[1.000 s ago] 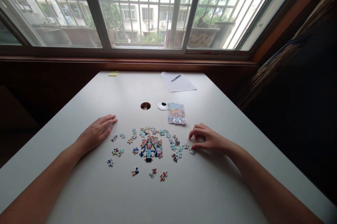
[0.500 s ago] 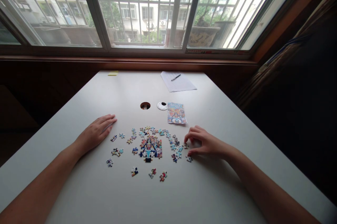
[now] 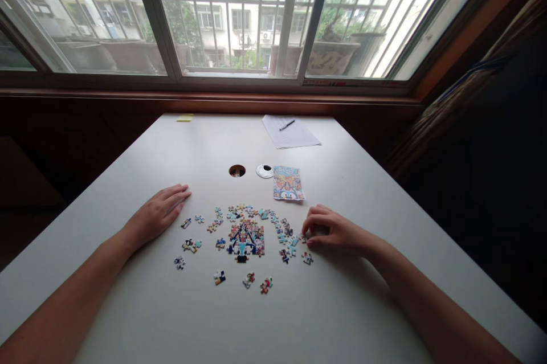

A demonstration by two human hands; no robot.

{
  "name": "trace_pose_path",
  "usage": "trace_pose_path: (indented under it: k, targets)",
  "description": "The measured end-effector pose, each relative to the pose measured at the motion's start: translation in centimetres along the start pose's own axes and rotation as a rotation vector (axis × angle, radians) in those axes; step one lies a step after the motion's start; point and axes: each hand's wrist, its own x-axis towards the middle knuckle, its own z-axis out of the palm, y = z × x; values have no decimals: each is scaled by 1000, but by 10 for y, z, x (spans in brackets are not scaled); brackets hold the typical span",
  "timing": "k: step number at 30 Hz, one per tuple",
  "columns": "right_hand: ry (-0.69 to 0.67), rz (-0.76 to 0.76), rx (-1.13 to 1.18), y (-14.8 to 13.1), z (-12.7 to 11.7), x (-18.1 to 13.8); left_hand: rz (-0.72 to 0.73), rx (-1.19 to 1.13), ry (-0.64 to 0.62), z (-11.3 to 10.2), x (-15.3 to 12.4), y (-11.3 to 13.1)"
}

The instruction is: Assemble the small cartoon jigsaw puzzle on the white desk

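My left hand (image 3: 160, 210) lies flat on the table at the left, fingers stretched out and holding nothing. At the right, the thumb and fingertips of my right hand (image 3: 329, 227) close around a small jigsaw puzzle piece (image 3: 303, 237), mostly hidden by the fingers. Just below that hand lies another loose piece (image 3: 307, 258). A partly joined puzzle (image 3: 248, 238) sits between my hands, with many loose pieces around its top and sides. Nearer to me lie a dark-and-white piece (image 3: 219, 277) and a red piece (image 3: 266, 285).
Behind the pieces lies a printed puzzle picture (image 3: 288, 183), by a round silver cover (image 3: 264, 171) and a cable hole (image 3: 237, 171). Paper sheets (image 3: 294, 136) with a pen (image 3: 287, 125) and a yellow note (image 3: 185, 118) are at the white table's (image 3: 205, 324) far edge, below a barred window.
The thumb of my right hand has moved up toward the fingers, closing on the puzzle piece between them. My left hand stays in place, and the view has shifted slightly.
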Motion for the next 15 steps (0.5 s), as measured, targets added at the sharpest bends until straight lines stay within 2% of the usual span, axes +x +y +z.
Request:
trace_pose_path:
  k: [15]
  targets:
    - [6,4,36,4,0,1,20,21,8,1,0,-1]
